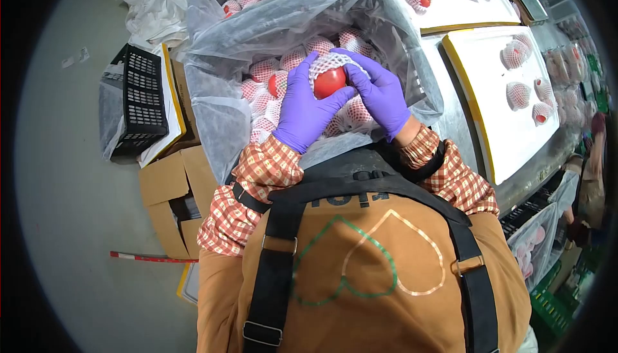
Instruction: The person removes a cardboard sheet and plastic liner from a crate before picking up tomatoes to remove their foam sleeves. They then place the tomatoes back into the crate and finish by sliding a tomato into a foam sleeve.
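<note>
Both my hands wear purple gloves and hold a red tomato [330, 83] above the lined crate. White foam netting [325, 63] covers its upper side, while its lower side shows bare. My left hand [306, 105] grips it from the left, with the thumb along its bottom edge. My right hand [380, 92] is closed on the netting and the tomato from the right. Beneath them, several netted tomatoes [264, 69] lie in the crate lined with translucent plastic [219, 111].
Netted tomatoes [518, 95] rest on a white, yellow-edged board [479, 82] at the right, with another such board [444, 8] behind. A black crate [145, 95] and a cardboard box [164, 179] stand at the left. Part of another person [592, 172] shows at the far right.
</note>
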A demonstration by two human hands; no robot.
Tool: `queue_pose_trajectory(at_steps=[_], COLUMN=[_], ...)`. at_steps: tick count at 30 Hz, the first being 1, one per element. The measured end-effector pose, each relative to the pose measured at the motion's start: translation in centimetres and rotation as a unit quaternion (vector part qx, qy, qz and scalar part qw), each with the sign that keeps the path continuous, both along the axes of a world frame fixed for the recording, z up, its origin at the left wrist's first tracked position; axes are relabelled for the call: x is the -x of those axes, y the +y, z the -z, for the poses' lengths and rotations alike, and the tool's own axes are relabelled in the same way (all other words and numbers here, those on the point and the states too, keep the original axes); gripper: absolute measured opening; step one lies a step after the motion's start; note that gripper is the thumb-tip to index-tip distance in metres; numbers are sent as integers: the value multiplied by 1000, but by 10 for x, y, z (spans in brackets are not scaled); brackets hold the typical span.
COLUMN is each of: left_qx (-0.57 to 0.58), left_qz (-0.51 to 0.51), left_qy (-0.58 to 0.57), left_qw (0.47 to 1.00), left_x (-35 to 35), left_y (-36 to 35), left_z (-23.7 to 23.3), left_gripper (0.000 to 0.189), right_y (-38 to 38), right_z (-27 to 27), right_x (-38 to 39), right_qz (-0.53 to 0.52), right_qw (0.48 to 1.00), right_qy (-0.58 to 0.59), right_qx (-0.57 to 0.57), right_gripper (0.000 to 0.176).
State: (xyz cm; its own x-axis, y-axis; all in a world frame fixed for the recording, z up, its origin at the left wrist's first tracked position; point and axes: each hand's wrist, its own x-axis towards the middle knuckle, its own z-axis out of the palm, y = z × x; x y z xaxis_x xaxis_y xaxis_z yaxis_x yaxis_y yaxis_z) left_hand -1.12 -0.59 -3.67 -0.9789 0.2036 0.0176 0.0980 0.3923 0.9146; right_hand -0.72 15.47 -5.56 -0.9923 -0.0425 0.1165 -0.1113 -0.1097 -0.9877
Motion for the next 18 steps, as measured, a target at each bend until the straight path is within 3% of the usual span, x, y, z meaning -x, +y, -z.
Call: queue_pose_trajectory(at_steps=[1, 2, 3, 4, 6, 7, 9, 10, 11, 13, 14, 15, 17, 18], left_qx=[1, -127, -253, -250, -443, -443, -579, -580, -580, -645, -644, -643, -649, -648], left_qz=[-2, 22, 47, 46, 41, 41, 8, -35, -39, -9, -13, -15, 20, 20], left_qy=[3, -47, -97, -94, -190, -185, -268, -292, -286, -336, -341, -342, -398, -401], left_qw=[1000, 990, 962, 963, 875, 876, 770, 760, 762, 687, 685, 686, 648, 648], left_x=[-1, -4, -6, -9, -14, -13, -12, -12, -11, -7, -8, -9, -15, -18], left_y=[-2, -3, -4, -6, -8, -9, -13, -13, -14, -14, -12, -13, -13, -12], left_z=[-3, -7, -14, -18, -26, -27, -23, -22, -23, -25, -24, -26, -32, -33], left_gripper=[82, 79, 76, 76, 67, 67, 65, 66, 66, 83, 91, 91, 86, 86], right_y=[2, 4, 8, 13, 28, 36, 52, 59, 61, 63, 65, 62, 58, 57], right_z=[-3, -6, -8, -11, -5, -5, -6, -8, -10, -12, -6, -2, 2, 3], right_x=[1, 3, 5, 7, 12, 12, 11, 9, 3, -9, -9, -9, -12, -11], right_qz=[-3, -6, -6, -21, -47, -49, -142, -192, -199, -197, -211, -211, -214, -193], right_qw=[998, 993, 993, 992, 988, 988, 969, 953, 953, 889, 852, 850, 772, 798], right_qy=[42, 83, 86, 69, 19, 24, -190, -233, -230, -238, -228, -229, -205, -194], right_qx=[-40, -80, -77, -100, -148, -147, -66, -12, -11, 338, 422, 424, 563, 537], right_gripper=[34, 34, 34, 34, 36, 36, 42, 49, 49, 50, 50, 50, 49, 48])
